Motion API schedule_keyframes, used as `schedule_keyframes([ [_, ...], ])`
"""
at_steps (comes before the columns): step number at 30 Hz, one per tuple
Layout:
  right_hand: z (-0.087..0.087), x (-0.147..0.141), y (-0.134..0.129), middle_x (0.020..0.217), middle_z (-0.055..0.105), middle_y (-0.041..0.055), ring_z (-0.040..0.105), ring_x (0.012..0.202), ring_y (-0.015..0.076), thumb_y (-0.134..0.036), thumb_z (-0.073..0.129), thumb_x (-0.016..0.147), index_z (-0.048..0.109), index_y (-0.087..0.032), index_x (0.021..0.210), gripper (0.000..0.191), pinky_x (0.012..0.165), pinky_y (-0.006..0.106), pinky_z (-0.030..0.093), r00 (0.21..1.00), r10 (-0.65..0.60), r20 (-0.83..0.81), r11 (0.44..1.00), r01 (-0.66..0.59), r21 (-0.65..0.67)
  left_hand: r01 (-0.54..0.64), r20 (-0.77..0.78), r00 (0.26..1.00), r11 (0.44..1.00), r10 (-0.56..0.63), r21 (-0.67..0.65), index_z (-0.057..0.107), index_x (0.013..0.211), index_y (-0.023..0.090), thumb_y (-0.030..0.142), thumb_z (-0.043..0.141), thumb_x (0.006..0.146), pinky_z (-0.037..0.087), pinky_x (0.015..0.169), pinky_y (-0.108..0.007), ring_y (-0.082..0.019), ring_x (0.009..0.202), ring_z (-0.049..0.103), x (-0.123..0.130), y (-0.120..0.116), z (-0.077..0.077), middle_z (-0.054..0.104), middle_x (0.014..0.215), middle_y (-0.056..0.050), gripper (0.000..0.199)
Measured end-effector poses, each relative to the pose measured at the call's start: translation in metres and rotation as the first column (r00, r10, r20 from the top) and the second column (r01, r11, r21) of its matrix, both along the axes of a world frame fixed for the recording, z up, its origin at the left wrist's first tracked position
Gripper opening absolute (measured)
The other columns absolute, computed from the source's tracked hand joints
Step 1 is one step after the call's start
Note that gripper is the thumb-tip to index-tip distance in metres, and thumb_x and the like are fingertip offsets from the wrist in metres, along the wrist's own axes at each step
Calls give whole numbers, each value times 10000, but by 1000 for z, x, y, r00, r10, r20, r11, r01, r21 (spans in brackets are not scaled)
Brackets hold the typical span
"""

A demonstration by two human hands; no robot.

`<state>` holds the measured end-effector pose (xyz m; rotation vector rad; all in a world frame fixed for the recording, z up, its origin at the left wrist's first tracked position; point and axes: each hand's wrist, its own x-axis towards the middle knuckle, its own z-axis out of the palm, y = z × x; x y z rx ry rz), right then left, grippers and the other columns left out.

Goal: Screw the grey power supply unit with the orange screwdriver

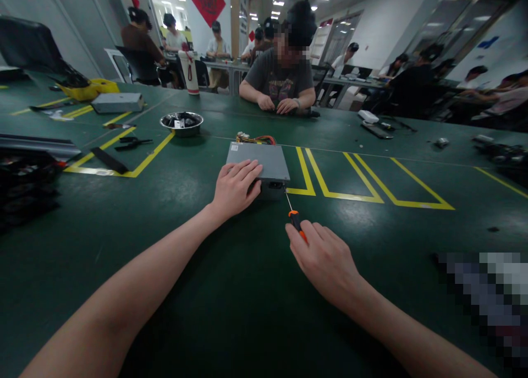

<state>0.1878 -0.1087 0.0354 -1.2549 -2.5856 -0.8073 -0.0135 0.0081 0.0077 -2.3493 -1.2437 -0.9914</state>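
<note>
A grey metal power supply box [268, 160] lies on the green table [231, 290], with a bundle of coloured wires [264, 140] at its far side. My left hand [238, 188] rests on the box's top left part, fingers laid over the lid and holding nothing. In my right hand [324, 254] is a screwdriver [294, 217] with an orange and black handle, my fingers wrapped round it. Its thin shaft points up and left, and the tip meets the near face of the box at its right corner, beside a black socket [275, 185].
A metal bowl [182, 126] with small parts stands behind and left of the box. Another grey box [117, 102], a yellow tool pouch [88, 89] and black parts lie further left. Yellow tape outlines mark the table. Across it sits a person [284, 72]; a white device [368, 116] lies right.
</note>
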Motion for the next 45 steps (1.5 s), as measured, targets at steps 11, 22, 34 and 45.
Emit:
schedule_keyframes([
  [11, 15, 0, -8, 727, 585, 36, 476, 609, 107, -184, 455, 847, 643, -137, 964, 226, 569, 235, 335, 984, 42, -171, 999, -42, -1, -1, 12, 1000, 1000, 1, 4, 493, 1225, 229, 274, 448, 854, 312, 965, -430, -224, 1178, 476, 0, 0, 0, 534, 1271, -54, 376],
  [22, 2, -5, 5, 751, 590, 39, 480, 620, 95, -166, 455, 845, 632, -136, 1000, 237, 567, 226, 334, 974, 110, -199, 993, -114, -10, -4, 1, 1000, 1000, 4, 20, 501, 1215, 224, 269, 443, 856, 314, 961, -427, -217, 1173, 481, 0, 1, -1, 540, 1264, -58, 366],
  [34, -3, -5, 8, 775, 593, 41, 489, 638, 102, -181, 443, 858, 624, -140, 1020, 246, 571, 232, 330, 980, 65, -187, 996, -75, -44, -3, 6, 1000, 1000, 3, 11, 494, 1221, 221, 269, 436, 858, 309, 968, -425, -218, 1180, 474, -1, 1, -1, 534, 1271, -55, 371],
  [45, 0, -21, 8, 739, 576, 23, 486, 606, 103, -284, 391, 891, 595, -155, 1038, 282, 559, 236, 310, 972, -26, -232, 997, 9, -74, -14, 11, 1000, 1000, 14, 23, 504, 1208, 204, 282, 422, 863, 311, 963, -410, -218, 1191, 462, 0, 1, -3, 519, 1287, -57, 363],
])
